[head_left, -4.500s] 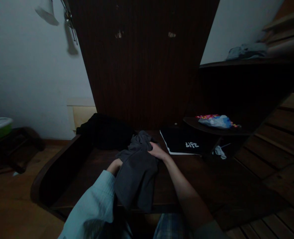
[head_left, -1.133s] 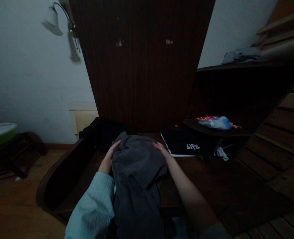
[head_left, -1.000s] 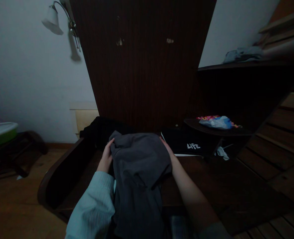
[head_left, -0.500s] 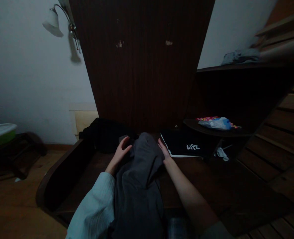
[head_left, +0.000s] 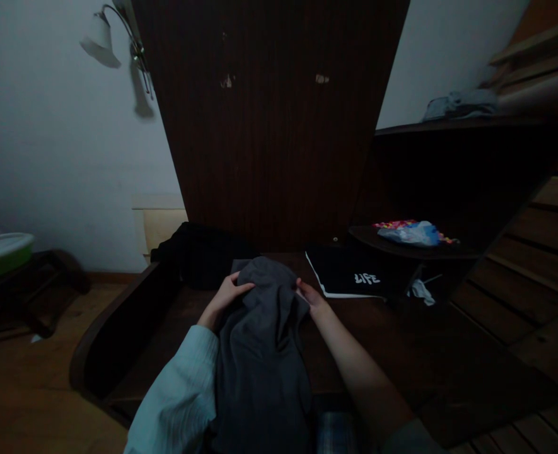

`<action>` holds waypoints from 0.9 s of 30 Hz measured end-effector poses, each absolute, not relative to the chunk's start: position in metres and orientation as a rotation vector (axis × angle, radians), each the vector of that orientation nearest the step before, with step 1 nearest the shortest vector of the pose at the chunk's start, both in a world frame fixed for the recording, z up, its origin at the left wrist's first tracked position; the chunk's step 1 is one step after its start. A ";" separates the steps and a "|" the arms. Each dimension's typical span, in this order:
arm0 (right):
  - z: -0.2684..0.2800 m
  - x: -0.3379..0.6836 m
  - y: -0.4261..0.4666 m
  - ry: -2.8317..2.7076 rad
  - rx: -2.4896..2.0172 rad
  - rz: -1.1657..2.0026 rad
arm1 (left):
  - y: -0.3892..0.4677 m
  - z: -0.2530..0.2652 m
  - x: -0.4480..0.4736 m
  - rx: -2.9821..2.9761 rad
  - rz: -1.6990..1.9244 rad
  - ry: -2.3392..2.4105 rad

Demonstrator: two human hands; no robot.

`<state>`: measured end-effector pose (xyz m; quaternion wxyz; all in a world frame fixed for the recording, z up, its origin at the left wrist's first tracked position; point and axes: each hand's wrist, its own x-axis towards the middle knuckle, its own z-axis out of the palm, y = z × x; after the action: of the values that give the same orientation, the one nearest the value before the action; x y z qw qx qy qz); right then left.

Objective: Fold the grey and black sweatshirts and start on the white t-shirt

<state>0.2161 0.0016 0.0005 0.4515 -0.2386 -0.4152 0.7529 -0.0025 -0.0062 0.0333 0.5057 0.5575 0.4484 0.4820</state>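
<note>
Plainly, the gray cloth (head_left: 264,353) lay bunched on the dark desk (head_left: 377,328) between the two hands, its lower part running over the near edge. The left hand (head_left: 226,296) was half curled on its upper left, thumb on top, and the right hand (head_left: 311,296) was partly closed on its upper right edge (how firm that pinch was could not be told). Judging by its loose folds, it was soft, limp and probably light, hardly fragile, and best taken by opposite edges.
</note>
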 end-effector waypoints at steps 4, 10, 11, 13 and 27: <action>-0.005 0.211 0.004 -1.065 -0.863 1.781 | -0.014 0.037 -0.007 1.216 1.168 1.008; 0.002 0.207 0.006 -0.975 -0.867 1.676 | -0.025 0.035 0.004 1.244 0.823 0.911; 0.003 0.208 0.008 -0.939 -0.883 1.647 | -0.025 0.034 0.006 1.249 0.821 0.898; 0.005 0.211 0.011 -0.859 -0.902 1.576 | -0.022 0.034 0.007 1.241 0.881 0.867; 0.024 0.229 0.008 -0.960 -0.639 1.374 | 0.002 0.044 -0.035 1.055 1.585 1.092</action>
<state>0.2294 0.0081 0.0239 0.6240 -0.2784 -0.4182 0.5985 -0.0350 0.0020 0.0435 0.4559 0.4276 0.4430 0.6426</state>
